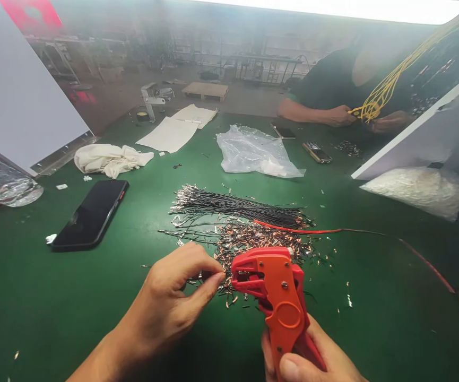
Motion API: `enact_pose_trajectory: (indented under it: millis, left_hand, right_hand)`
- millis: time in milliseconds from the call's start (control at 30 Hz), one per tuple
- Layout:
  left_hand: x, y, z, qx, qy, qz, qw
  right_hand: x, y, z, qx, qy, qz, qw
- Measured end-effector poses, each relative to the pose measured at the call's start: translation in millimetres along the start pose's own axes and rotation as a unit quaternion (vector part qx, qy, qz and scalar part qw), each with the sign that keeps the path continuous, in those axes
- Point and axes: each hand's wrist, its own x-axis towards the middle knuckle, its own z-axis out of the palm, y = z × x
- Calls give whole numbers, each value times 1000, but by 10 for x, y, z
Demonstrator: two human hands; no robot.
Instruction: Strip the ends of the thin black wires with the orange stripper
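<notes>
R hand point(328, 358) is wrapped round handle of red wire stripper point(283, 292), near centre; L hand point(167, 292) has thumb & finger pressed together, wire betw. them I cannot tell. Black wires point(237, 206) lie farther on table point(372, 302); prob. light, bendy, best held near tips.

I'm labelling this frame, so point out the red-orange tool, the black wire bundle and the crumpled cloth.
Red-orange tool point(283, 297): head view, on its orange side.
Black wire bundle point(241, 206): head view, mid-length.
Crumpled cloth point(112, 159): head view, middle folds.
</notes>
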Motion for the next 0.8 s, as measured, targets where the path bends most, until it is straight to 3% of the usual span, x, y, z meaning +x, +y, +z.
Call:
enact_pose_trajectory:
  millis: [500,800]
  left_hand:
    - [30,46,-21,6,19,73,997]
    - [23,33,-35,13,11,64,998]
  right_hand:
    - [18,20,-8,-13,-7,-11,1000]
    - [-67,-42,32,-8,59,46,997]
